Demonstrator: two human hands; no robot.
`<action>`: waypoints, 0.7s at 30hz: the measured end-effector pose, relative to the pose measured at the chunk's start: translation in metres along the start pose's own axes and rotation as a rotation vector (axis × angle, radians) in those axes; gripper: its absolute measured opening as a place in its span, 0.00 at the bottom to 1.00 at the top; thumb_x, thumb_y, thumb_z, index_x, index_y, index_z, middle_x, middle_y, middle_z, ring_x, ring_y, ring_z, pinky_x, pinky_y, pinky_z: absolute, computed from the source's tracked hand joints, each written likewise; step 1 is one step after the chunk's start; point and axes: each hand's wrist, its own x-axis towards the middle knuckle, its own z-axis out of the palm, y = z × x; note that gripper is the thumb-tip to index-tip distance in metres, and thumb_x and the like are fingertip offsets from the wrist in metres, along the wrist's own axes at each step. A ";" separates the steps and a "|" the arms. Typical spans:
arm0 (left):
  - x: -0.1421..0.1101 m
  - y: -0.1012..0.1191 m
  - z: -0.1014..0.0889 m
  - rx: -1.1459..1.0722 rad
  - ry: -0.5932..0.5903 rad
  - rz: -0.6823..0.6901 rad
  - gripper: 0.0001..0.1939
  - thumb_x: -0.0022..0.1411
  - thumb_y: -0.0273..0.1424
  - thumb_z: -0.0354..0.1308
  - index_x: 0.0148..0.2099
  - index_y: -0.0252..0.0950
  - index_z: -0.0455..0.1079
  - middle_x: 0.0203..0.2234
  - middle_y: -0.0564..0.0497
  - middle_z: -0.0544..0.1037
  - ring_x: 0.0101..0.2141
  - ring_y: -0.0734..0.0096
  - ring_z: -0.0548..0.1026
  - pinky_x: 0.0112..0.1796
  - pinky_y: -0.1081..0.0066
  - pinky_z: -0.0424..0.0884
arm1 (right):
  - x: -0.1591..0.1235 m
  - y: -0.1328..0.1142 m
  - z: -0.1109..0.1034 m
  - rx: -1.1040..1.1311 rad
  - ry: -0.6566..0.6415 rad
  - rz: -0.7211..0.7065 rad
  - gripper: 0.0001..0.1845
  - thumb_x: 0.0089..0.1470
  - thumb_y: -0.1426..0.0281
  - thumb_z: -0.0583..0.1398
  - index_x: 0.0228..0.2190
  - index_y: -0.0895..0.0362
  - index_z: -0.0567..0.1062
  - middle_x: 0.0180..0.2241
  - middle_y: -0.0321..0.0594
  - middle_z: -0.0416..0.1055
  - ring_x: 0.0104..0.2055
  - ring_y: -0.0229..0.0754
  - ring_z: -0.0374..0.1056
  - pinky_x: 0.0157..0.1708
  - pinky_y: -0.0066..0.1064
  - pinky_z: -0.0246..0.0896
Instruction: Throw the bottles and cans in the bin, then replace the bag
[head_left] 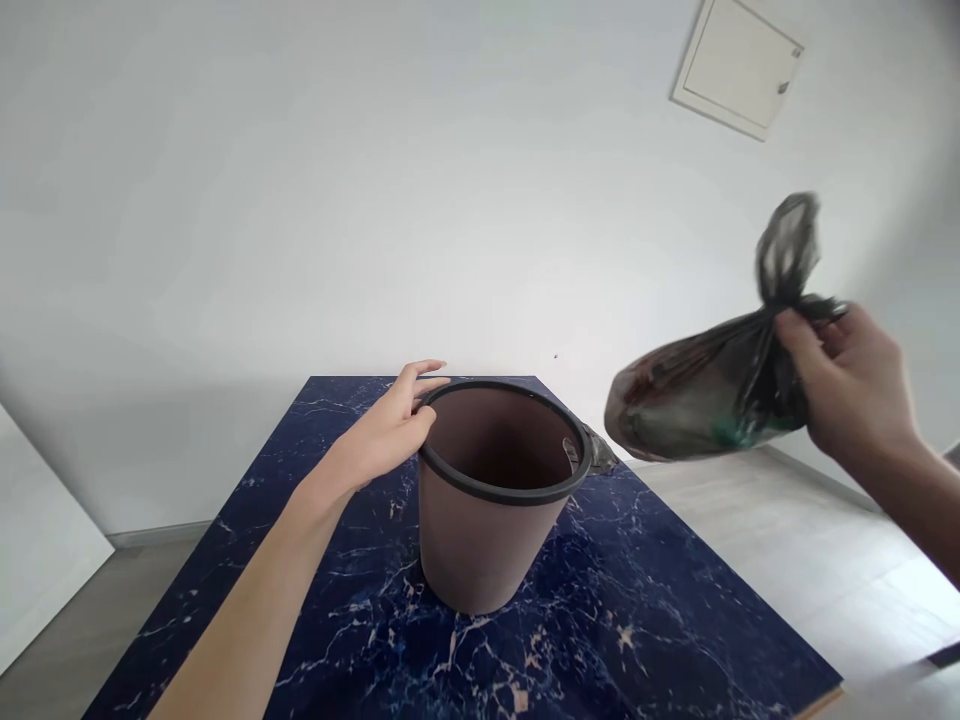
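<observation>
A brown waste bin (pixel 480 530) with a black rim ring stands upright in the middle of a dark blue marbled table (pixel 637 620). The inside of the bin looks bare. My left hand (pixel 394 425) rests on the bin's left rim, fingers loosely curved against it. My right hand (pixel 851 375) is raised to the right of the bin, closed round the knotted neck of a full dark grey rubbish bag (pixel 697 400). The bag hangs sideways in the air, clear of the bin. A small scrap of dark plastic (pixel 598 452) sticks out at the bin's right rim.
A plain white wall rises behind the table. A white access panel (pixel 739 62) is set in it at the upper right. Light grey floor shows to the right and left of the table. A white board (pixel 37 540) leans at the far left.
</observation>
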 end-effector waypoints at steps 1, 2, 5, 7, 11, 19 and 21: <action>0.000 0.001 0.001 0.000 0.008 0.013 0.32 0.72 0.33 0.52 0.75 0.53 0.55 0.74 0.46 0.64 0.65 0.47 0.75 0.54 0.50 0.80 | -0.008 0.005 -0.002 -0.048 -0.048 0.019 0.14 0.62 0.56 0.68 0.38 0.53 0.76 0.34 0.44 0.77 0.31 0.41 0.67 0.33 0.39 0.60; -0.001 0.001 0.002 0.012 0.018 0.021 0.31 0.72 0.32 0.51 0.74 0.54 0.55 0.75 0.47 0.63 0.65 0.48 0.74 0.55 0.49 0.79 | -0.014 0.011 -0.004 -0.070 -0.093 0.044 0.16 0.59 0.54 0.69 0.36 0.52 0.75 0.31 0.42 0.75 0.30 0.41 0.65 0.31 0.39 0.58; -0.004 0.006 0.004 0.077 0.058 0.014 0.32 0.71 0.29 0.49 0.74 0.54 0.55 0.76 0.50 0.61 0.66 0.45 0.72 0.57 0.44 0.75 | -0.029 0.031 -0.010 -0.026 -0.223 0.127 0.22 0.51 0.48 0.72 0.34 0.51 0.76 0.29 0.41 0.74 0.31 0.45 0.67 0.30 0.38 0.58; -0.005 0.010 0.006 0.114 0.096 0.007 0.33 0.70 0.27 0.48 0.74 0.53 0.56 0.76 0.50 0.62 0.66 0.44 0.72 0.59 0.41 0.73 | -0.035 0.046 -0.012 0.048 -0.322 0.200 0.25 0.49 0.44 0.72 0.35 0.50 0.77 0.32 0.42 0.76 0.33 0.47 0.70 0.31 0.39 0.63; -0.005 0.013 0.010 0.141 0.187 0.024 0.33 0.67 0.23 0.48 0.72 0.47 0.58 0.75 0.49 0.64 0.66 0.45 0.71 0.61 0.41 0.70 | -0.047 0.081 -0.009 0.213 -0.479 0.384 0.28 0.49 0.42 0.70 0.40 0.51 0.79 0.36 0.47 0.80 0.32 0.49 0.76 0.34 0.40 0.73; 0.005 0.000 0.008 0.170 0.324 0.072 0.33 0.62 0.21 0.50 0.68 0.45 0.60 0.71 0.49 0.69 0.65 0.50 0.72 0.61 0.44 0.70 | -0.061 0.146 0.009 0.210 -0.691 0.484 0.21 0.48 0.48 0.70 0.34 0.51 0.81 0.32 0.47 0.81 0.33 0.53 0.80 0.39 0.41 0.77; 0.007 -0.003 0.006 0.170 0.349 0.072 0.33 0.61 0.21 0.51 0.68 0.45 0.60 0.71 0.48 0.70 0.63 0.49 0.73 0.60 0.43 0.71 | -0.058 0.158 0.012 0.129 -0.679 0.400 0.17 0.47 0.51 0.70 0.29 0.51 0.81 0.30 0.46 0.80 0.33 0.53 0.79 0.38 0.39 0.77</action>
